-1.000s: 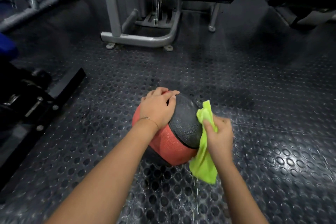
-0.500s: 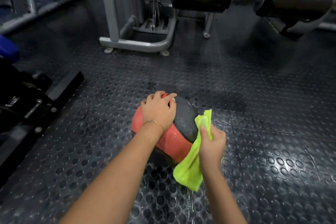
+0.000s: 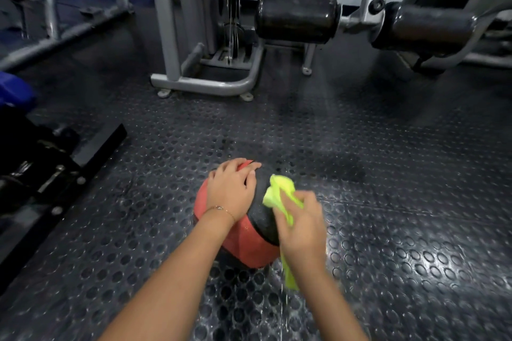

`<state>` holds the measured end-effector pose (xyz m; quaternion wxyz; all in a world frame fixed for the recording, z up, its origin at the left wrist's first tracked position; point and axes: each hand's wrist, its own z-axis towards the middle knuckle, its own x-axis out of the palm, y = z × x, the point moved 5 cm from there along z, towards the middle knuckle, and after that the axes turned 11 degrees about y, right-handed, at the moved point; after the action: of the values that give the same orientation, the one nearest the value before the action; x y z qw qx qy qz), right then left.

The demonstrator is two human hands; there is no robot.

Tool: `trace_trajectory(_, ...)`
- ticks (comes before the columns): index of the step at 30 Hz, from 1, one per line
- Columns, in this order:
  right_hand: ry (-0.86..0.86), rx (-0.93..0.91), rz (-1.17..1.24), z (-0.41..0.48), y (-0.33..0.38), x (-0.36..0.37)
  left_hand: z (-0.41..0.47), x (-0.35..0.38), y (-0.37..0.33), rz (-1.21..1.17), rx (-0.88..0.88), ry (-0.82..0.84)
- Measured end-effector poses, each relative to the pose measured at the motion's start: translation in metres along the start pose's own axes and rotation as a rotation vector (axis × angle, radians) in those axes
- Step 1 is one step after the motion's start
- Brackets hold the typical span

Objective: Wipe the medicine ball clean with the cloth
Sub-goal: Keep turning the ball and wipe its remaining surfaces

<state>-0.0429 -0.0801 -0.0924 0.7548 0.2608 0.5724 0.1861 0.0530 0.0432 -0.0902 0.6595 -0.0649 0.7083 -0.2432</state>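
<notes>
While the right hand [image 3: 300, 225], blurred, grips the bunched green cloth [image 3: 278, 191] against the right flank of the medicine ball [image 3: 243, 243], a loose tail hangs toward the floor [image 3: 401, 216]. The ball sits on that floor straight ahead, between both hands, each touching it. Being round, it has no long axis and points nowhere; its black panel faces the cloth. The left hand [image 3: 231, 191] lies palm-down on top, fingers following the curve, pressing rather than grasping. Beyond stands a grey machine frame [image 3: 205, 86].
</notes>
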Motion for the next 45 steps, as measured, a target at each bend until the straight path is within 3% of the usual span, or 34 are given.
trace_trajectory(3, 0.029, -0.148, -0.084, -0.043, 0.006, 0.006, -0.001, -0.005, 0.003, -0.230, 0.059, -0.004)
trace_trajectory(6, 0.019, -0.199, -0.146, -0.055, 0.010, 0.002, -0.003, -0.011, 0.032, -0.564, -0.106, -0.096)
trace_trajectory(8, 0.001, -0.281, -0.187, -0.062, 0.019, 0.004, -0.009, -0.005, 0.043, -0.542, -0.228, -0.041)
trace_trajectory(11, -0.001, -0.352, -0.245, -0.046, 0.033, 0.006, -0.015, 0.000, 0.039, -0.531, -0.250, 0.026)
trace_trajectory(16, 0.026, -0.091, -0.273, 0.033, 0.027, -0.012, -0.011, 0.001, 0.031, -0.491, -0.291, -0.036)
trace_trajectory(19, -0.034, -0.233, -0.266, 0.008, 0.031, -0.007, -0.003, 0.003, 0.028, -0.451, -0.339, -0.008)
trace_trajectory(22, -0.073, -0.382, -0.202, -0.052, 0.006, 0.009, 0.007, 0.004, 0.026, -0.461, -0.314, 0.040)
trace_trajectory(26, -0.118, -0.370, -0.213, -0.055, -0.004, 0.000, 0.004, 0.006, 0.009, -0.391, -0.189, 0.010)
trace_trajectory(30, -0.107, -0.218, -0.286, -0.001, 0.015, -0.013, 0.004, 0.011, 0.006, -0.372, -0.174, 0.014)
trace_trajectory(33, -0.071, -0.316, -0.244, -0.041, 0.005, 0.005, 0.004, 0.011, 0.015, -0.401, -0.203, 0.036)
trace_trajectory(36, -0.071, -0.366, -0.160, -0.083, -0.009, 0.012, -0.005, 0.008, 0.013, -0.400, -0.112, 0.006)
trace_trajectory(41, -0.080, -0.141, -0.063, -0.031, 0.007, -0.019, -0.038, 0.013, 0.001, -0.297, 0.009, -0.049)
trace_trajectory(45, 0.013, 0.179, 0.185, 0.003, -0.044, -0.021, -0.074, 0.014, -0.001, -0.308, 0.036, -0.138)
